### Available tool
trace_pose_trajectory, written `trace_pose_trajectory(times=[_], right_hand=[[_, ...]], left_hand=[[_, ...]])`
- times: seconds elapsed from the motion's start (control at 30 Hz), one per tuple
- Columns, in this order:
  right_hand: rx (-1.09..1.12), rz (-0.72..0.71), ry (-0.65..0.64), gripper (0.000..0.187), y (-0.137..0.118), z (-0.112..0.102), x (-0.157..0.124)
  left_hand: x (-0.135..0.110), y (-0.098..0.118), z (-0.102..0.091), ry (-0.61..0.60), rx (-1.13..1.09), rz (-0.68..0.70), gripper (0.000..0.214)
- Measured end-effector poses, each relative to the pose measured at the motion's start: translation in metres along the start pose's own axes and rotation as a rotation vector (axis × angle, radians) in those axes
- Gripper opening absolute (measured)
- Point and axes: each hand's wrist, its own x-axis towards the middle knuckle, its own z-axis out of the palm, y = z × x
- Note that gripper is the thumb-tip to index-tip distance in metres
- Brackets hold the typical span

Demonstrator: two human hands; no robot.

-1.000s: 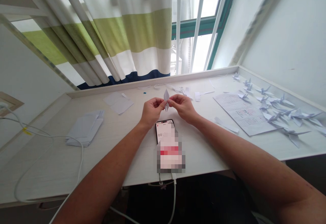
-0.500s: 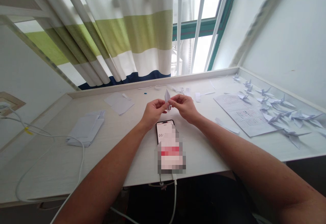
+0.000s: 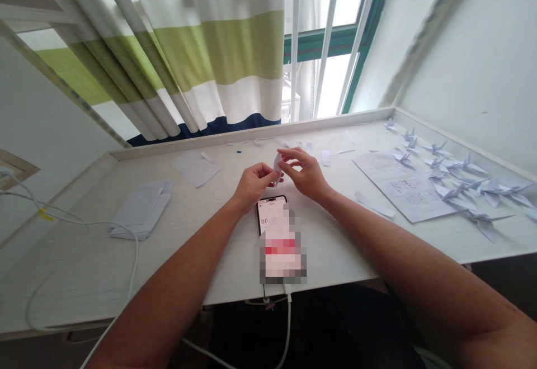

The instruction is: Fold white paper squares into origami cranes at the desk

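A small piece of folded white paper point(image 3: 277, 169) stands upright between my hands, above the far end of the phone. My left hand point(image 3: 254, 183) pinches its lower left side between thumb and fingers. On the right, my right hand point(image 3: 305, 173) has its thumb at the paper and its index finger reaching over the top edge, closed around the upper part. The fingers hide some of the folds. Below them the phone point(image 3: 272, 208) lies face up with a timer on its screen, partly blurred out.
Several folded paper cranes point(image 3: 455, 193) crowd the right side, some on a printed sheet point(image 3: 390, 184). A stack of white paper point(image 3: 140, 209) and loose sheets point(image 3: 196, 169) lie left. Paper scraps point(image 3: 326, 157) sit behind my hands. A white cable point(image 3: 136, 257) crosses the left front.
My right hand has shifted its fingers up to the paper's top edge, with the index finger now stretched over it. The paper has turned and tilted slightly. My left hand keeps its pinch.
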Motion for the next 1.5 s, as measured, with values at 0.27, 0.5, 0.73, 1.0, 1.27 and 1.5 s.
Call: trace_pose_trajectory(times=[0.27,0.5,0.73,1.0,1.27,1.5], right_hand=[[-0.060,-0.046,0.006,0.030,0.000,-0.002,-0.001],[-0.148,-0.125,0.037,0.020,-0.002,-0.003,0.000],[-0.202,-0.219,0.058,0.009,-0.007,-0.004,0.000],[-0.294,-0.339,-0.089,0.016,-0.020,0.002,-0.008],[-0.409,-0.406,-0.211,0.015,-0.021,0.001,-0.006],[-0.026,-0.133,-0.004,0.015,-0.026,0.006,-0.008]], left_hand=[[-0.002,0.004,0.001,0.006,0.006,-0.038,0.054],[0.000,-0.002,0.000,0.042,0.033,-0.088,0.054],[0.000,0.000,0.000,0.061,0.035,-0.113,0.058],[0.000,0.005,-0.001,0.152,-0.025,-0.104,0.065],[0.005,0.002,-0.005,0.247,-0.031,-0.015,0.058],[0.002,0.004,-0.001,0.194,-0.013,0.064,0.054]])
